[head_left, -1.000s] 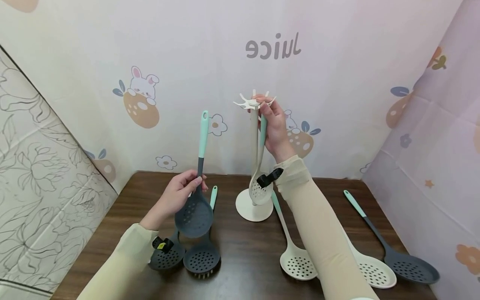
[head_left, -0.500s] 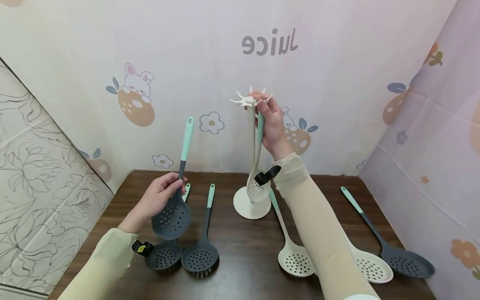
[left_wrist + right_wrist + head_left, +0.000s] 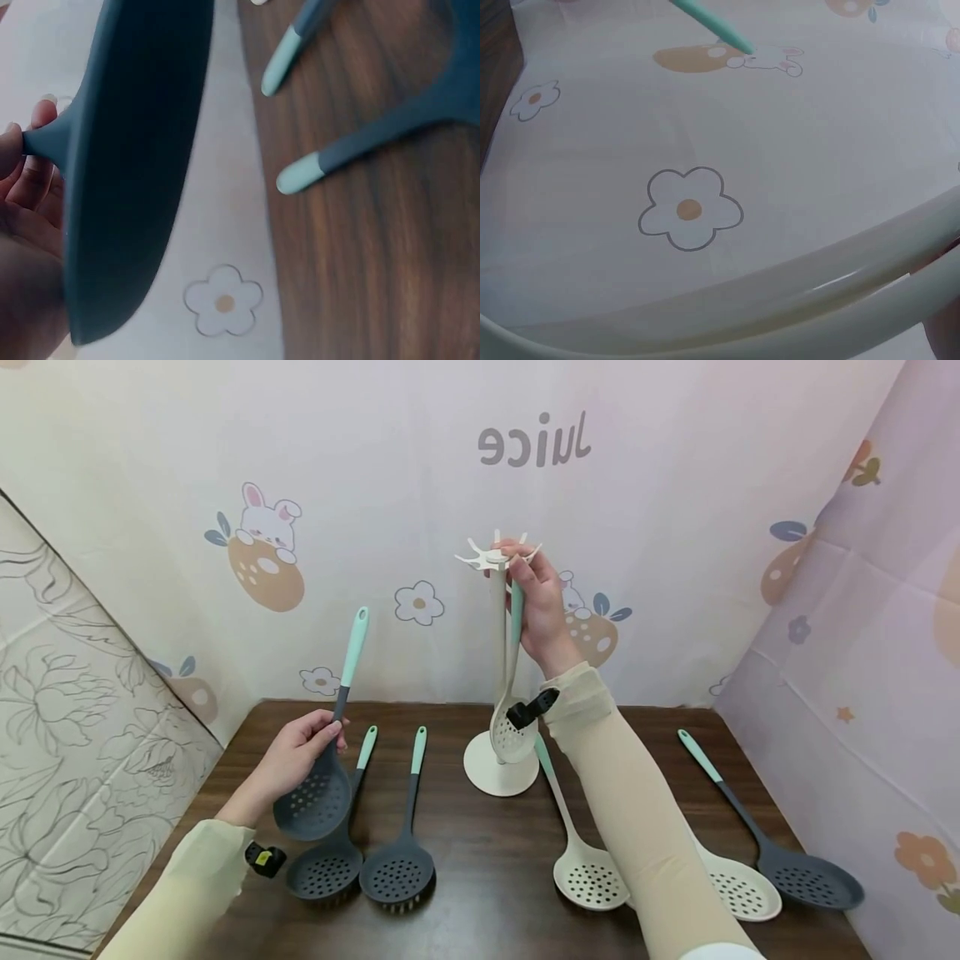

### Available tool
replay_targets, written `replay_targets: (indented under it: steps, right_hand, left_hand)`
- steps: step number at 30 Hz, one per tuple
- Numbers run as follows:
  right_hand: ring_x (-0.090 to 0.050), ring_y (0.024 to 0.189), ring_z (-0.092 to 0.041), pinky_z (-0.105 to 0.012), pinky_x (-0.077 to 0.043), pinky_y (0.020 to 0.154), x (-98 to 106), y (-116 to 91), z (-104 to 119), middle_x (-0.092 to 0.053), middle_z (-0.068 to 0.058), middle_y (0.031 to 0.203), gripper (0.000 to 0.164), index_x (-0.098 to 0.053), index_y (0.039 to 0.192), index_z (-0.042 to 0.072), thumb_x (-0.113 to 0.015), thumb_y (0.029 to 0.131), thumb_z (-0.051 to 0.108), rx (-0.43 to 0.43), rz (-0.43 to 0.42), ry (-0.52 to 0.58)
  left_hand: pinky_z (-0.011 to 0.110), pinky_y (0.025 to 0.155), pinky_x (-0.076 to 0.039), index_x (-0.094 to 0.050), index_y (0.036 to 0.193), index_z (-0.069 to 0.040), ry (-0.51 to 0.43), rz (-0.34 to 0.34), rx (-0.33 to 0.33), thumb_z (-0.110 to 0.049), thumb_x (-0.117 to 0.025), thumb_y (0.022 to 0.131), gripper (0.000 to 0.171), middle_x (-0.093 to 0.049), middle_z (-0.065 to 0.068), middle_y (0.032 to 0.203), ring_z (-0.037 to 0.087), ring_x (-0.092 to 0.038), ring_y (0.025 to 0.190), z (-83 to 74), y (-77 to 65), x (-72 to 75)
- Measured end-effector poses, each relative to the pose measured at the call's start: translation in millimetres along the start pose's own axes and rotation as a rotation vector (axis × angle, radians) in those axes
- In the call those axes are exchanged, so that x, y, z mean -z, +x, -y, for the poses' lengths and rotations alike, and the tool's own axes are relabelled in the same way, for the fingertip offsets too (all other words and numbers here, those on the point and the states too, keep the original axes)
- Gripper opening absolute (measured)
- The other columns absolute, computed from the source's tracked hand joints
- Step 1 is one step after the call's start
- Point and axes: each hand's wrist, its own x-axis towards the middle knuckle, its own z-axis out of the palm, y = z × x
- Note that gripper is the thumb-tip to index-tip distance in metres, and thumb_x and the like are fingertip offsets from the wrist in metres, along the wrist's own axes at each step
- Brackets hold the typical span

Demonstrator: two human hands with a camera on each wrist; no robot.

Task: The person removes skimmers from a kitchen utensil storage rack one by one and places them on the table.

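My left hand (image 3: 288, 764) grips a dark grey skimmer (image 3: 313, 803) by its shaft, just above the perforated bowl, its mint handle pointing up. In the left wrist view the skimmer's bowl (image 3: 135, 165) stands edge-on. At the top of a white utensil stand (image 3: 483, 768), my right hand (image 3: 542, 610) holds the mint handle of a white skimmer (image 3: 504, 739), which hangs upright beside the post. Fingers cover the handle's upper end, so whether it sits on a hook cannot be seen. A pale curved rim (image 3: 780, 319) fills the bottom of the right wrist view.
Two dark grey skimmers (image 3: 326, 870) (image 3: 397, 870) lie left on the wooden table (image 3: 495, 877). Right of the stand lie a white skimmer (image 3: 591, 878), another white perforated utensil (image 3: 746, 895) partly behind my sleeve, and a dark grey slotted turner (image 3: 810, 881). A printed curtain (image 3: 390, 485) hangs behind.
My left hand has carried the dark grey skimmer left and slightly down, its handle tilting rightward, uncovering the table skimmers' handles. The right hand stays at the stand's top.
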Motion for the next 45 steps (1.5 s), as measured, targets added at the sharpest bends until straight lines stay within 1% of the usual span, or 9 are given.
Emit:
replay_targets:
  steps: [4, 8, 10, 16, 19, 25, 32, 40, 45]
  right_hand:
    - [-0.062, 0.095, -0.019, -0.025, -0.041, 0.073, 0, 0, -2, -0.062, -0.002, 0.115, 0.04, -0.07, 0.1, 0.022, -0.082, 0.077, 0.052, -0.003, -0.003, 0.001]
    - [-0.061, 0.097, -0.019, -0.027, -0.043, 0.077, 0, 0, -1, -0.063, -0.002, 0.117, 0.04, -0.07, 0.1, 0.022, -0.081, 0.077, 0.052, -0.003, -0.004, -0.006]
    - [-0.061, 0.097, -0.019, -0.028, -0.044, 0.079, 0, 0, -1, -0.063, -0.003, 0.117, 0.04, -0.07, 0.101, 0.021, -0.082, 0.077, 0.051, -0.001, -0.002, -0.004]
    - [-0.061, 0.096, -0.019, -0.028, -0.044, 0.079, -1, 0, -1, -0.063, -0.004, 0.116, 0.042, -0.07, 0.101, 0.02, -0.082, 0.076, 0.051, -0.002, 0.004, 0.008]
    - [-0.061, 0.097, -0.019, -0.027, -0.043, 0.077, -1, 0, -2, -0.063, -0.003, 0.116, 0.041, -0.07, 0.101, 0.021, -0.082, 0.077, 0.052, -0.004, 0.007, 0.005]
    - [-0.061, 0.095, -0.019, -0.025, -0.038, 0.07, 0, 1, -3, -0.062, -0.002, 0.115, 0.04, -0.07, 0.1, 0.022, -0.081, 0.077, 0.053, -0.002, 0.014, -0.003]
    - [-0.061, 0.098, -0.019, -0.029, -0.042, 0.08, 1, 0, -1, -0.061, -0.002, 0.118, 0.04, -0.07, 0.1, 0.023, -0.081, 0.077, 0.053, -0.004, 0.009, 0.001]
    - [-0.062, 0.095, -0.018, -0.025, -0.039, 0.073, 0, 0, -1, -0.064, -0.001, 0.115, 0.04, -0.07, 0.099, 0.023, -0.081, 0.076, 0.055, -0.005, -0.001, -0.013]
    - [-0.062, 0.095, -0.018, -0.025, -0.038, 0.07, 1, 1, -2, -0.064, 0.0, 0.114, 0.04, -0.07, 0.099, 0.023, -0.08, 0.077, 0.055, -0.001, -0.001, -0.012]
  left_hand:
    - [0.027, 0.076, -0.053, -0.059, 0.118, 0.005, 0.043, -0.007, 0.032, -0.014, -0.047, 0.106, 0.025, -0.067, 0.014, 0.09, 0.027, -0.066, 0.084, 9.8, -6.0, 8.5]
    - [0.026, 0.076, -0.053, -0.059, 0.119, 0.006, 0.064, -0.025, 0.067, -0.014, -0.046, 0.107, 0.026, -0.067, 0.014, 0.09, 0.029, -0.066, 0.085, 20.9, -11.4, 18.0]
    - [0.025, 0.076, -0.054, -0.059, 0.119, 0.006, 0.069, -0.036, 0.082, -0.015, -0.046, 0.107, 0.027, -0.068, 0.014, 0.09, 0.027, -0.067, 0.085, 26.3, -13.0, 22.7]
    - [0.023, 0.074, -0.053, -0.058, 0.119, 0.007, 0.098, -0.053, 0.109, -0.018, -0.047, 0.107, 0.03, -0.068, 0.016, 0.09, 0.031, -0.067, 0.085, 35.6, -17.5, 33.5]
    - [0.024, 0.074, -0.053, -0.059, 0.118, 0.007, 0.12, -0.054, 0.142, -0.02, -0.046, 0.107, 0.032, -0.067, 0.015, 0.089, 0.032, -0.066, 0.084, 40.2, -19.1, 37.1]
    - [0.026, 0.072, -0.051, -0.06, 0.114, 0.005, 0.177, -0.047, 0.218, -0.027, -0.047, 0.107, 0.036, -0.066, 0.014, 0.087, 0.03, -0.065, 0.082, 51.9, -24.4, 42.0]
    - [0.029, 0.071, -0.048, -0.061, 0.11, 0.003, 0.259, -0.034, 0.275, -0.03, -0.046, 0.107, 0.036, -0.065, 0.008, 0.083, 0.021, -0.062, 0.077, 67.1, -31.7, 45.9]
    - [0.03, 0.072, -0.048, -0.06, 0.111, 0.006, 0.272, -0.012, 0.336, -0.03, -0.046, 0.107, 0.039, -0.065, 0.007, 0.083, 0.02, -0.062, 0.079, 87.3, -42.3, 45.7]
    - [0.032, 0.072, -0.046, -0.061, 0.11, 0.006, 0.277, 0.009, 0.356, -0.028, -0.046, 0.107, 0.037, -0.066, 0.006, 0.082, 0.021, -0.061, 0.079, 94.3, -45.1, 44.8]
